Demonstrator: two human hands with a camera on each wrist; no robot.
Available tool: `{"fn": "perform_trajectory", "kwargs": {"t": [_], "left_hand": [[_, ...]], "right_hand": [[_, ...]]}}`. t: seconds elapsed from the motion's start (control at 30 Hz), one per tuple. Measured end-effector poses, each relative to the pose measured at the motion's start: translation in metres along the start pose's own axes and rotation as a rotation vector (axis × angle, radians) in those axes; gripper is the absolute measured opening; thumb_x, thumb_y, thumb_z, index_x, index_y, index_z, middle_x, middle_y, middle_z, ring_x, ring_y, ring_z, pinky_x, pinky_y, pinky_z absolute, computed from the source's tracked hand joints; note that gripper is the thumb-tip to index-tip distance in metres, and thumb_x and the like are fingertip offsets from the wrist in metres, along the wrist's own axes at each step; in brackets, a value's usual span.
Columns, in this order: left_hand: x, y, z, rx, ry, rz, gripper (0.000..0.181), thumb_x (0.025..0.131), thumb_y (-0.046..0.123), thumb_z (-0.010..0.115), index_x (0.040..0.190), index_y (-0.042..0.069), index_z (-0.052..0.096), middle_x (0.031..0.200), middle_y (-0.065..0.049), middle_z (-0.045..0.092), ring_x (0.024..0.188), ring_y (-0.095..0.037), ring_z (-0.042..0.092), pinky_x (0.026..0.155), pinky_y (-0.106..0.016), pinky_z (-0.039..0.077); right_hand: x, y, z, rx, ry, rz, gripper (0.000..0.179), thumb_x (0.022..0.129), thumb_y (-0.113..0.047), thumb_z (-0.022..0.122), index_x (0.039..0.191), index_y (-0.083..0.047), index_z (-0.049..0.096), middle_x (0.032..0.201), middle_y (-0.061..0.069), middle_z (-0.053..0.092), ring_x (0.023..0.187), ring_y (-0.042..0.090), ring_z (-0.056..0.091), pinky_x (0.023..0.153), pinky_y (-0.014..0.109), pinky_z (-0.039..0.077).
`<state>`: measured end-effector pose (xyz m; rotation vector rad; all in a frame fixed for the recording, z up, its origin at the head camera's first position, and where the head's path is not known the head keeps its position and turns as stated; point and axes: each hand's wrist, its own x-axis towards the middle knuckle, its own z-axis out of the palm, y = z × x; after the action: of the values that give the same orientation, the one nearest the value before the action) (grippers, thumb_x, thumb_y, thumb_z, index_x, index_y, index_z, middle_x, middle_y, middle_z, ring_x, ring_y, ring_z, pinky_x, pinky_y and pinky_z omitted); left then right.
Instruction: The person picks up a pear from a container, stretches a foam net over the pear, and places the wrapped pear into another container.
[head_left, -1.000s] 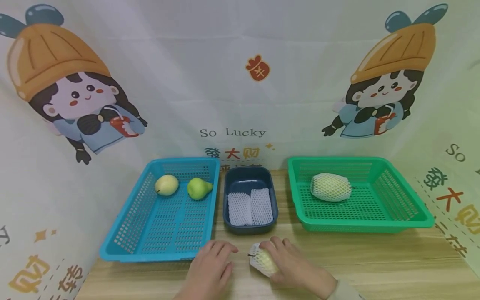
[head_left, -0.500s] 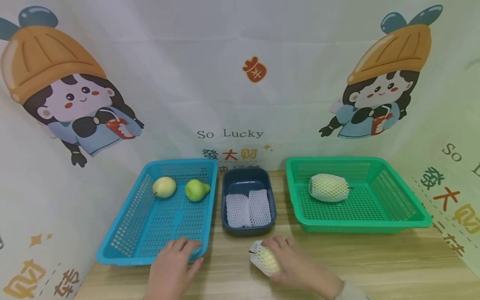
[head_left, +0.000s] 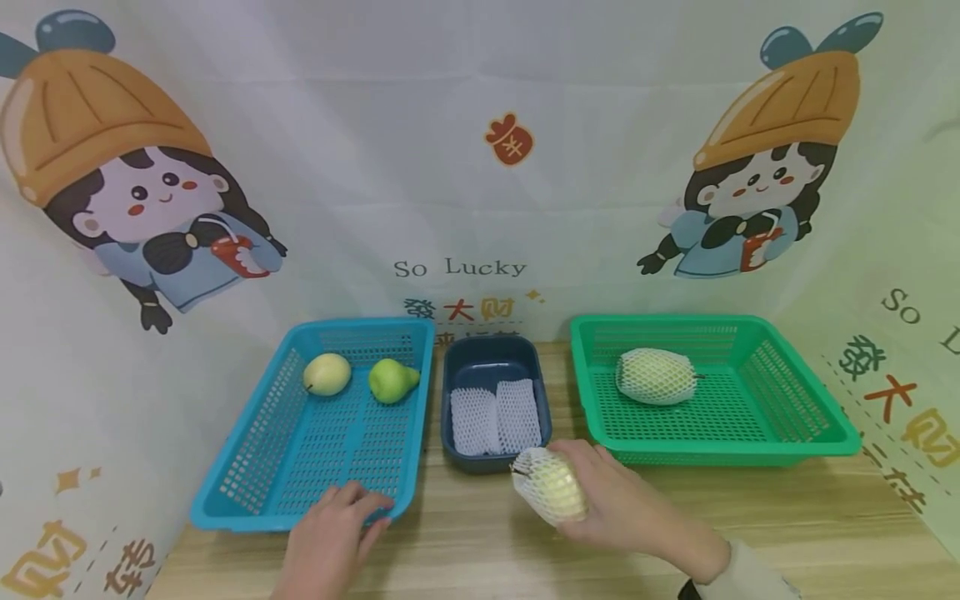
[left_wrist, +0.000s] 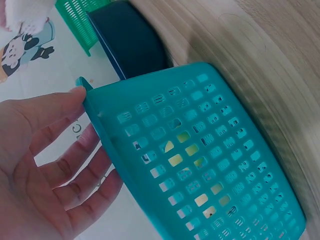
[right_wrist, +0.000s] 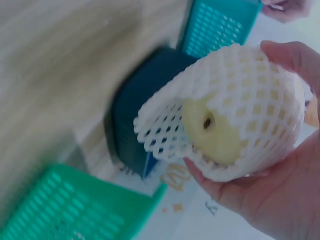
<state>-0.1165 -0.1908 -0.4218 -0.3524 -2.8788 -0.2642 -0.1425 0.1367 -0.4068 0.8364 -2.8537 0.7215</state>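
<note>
My right hand (head_left: 611, 496) grips a pale yellow pear (head_left: 564, 490) in a white foam net (right_wrist: 272, 105) and holds it up over the table, near the navy tub. In the right wrist view the net's loose end gapes around the pear's dark-centred end. My left hand (head_left: 330, 533) rests at the near right corner of the blue basket (head_left: 405, 492). Its thumb (left_wrist: 60, 107) touches the rim in the left wrist view, while the other fingers reach over with their tips partly hidden. A yellow pear (head_left: 327, 374) and a green pear (head_left: 392, 381) lie inside that basket.
Between the baskets stands the navy tub (head_left: 447, 454), holding two flat white foam nets (head_left: 495, 418). The green basket (head_left: 720, 454) at right contains another netted pear (head_left: 656, 377). A printed cloth (head_left: 465, 167) hangs behind the wooden table (head_left: 450, 558).
My right hand has lifted the netted pear off the table, moving up and slightly right. My left hand has shifted left from the table onto the blue basket's rim.
</note>
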Motion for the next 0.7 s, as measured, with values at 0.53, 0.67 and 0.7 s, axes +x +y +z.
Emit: {"fn": "perform_trajectory", "kwargs": {"t": [0.53, 0.67, 0.7], "left_hand": [[0.001, 0.002, 0.001, -0.017, 0.044, 0.003, 0.017, 0.074, 0.025, 0.076, 0.090, 0.025, 0.070, 0.082, 0.006, 0.059, 0.075, -0.012, 0.053, 0.059, -0.032, 0.047], [0.001, 0.002, -0.001, -0.030, 0.036, -0.008, 0.017, 0.074, 0.025, 0.076, 0.090, 0.025, 0.070, 0.082, 0.006, 0.059, 0.075, -0.013, 0.053, 0.058, -0.032, 0.046], [0.001, 0.002, -0.001, -0.031, 0.032, -0.011, 0.017, 0.074, 0.026, 0.076, 0.090, 0.025, 0.070, 0.082, 0.006, 0.058, 0.075, -0.013, 0.053, 0.058, -0.032, 0.046]], "right_hand": [[0.016, 0.040, -0.075, 0.204, 0.013, 0.115, 0.076, 0.070, -0.022, 0.079, 0.128, -0.002, 0.034, 0.116, 0.018, 0.050, 0.096, 0.025, 0.052, 0.069, 0.030, 0.048], [0.023, 0.053, -0.085, 0.234, 0.006, 0.137, 0.074, 0.073, -0.019, 0.077, 0.128, 0.002, 0.033, 0.120, 0.021, 0.045, 0.097, 0.028, 0.050, 0.069, 0.031, 0.047], [0.024, 0.057, -0.086, 0.231, 0.005, 0.139, 0.074, 0.073, -0.018, 0.077, 0.128, 0.003, 0.033, 0.119, 0.022, 0.045, 0.097, 0.029, 0.050, 0.068, 0.031, 0.047]]}}
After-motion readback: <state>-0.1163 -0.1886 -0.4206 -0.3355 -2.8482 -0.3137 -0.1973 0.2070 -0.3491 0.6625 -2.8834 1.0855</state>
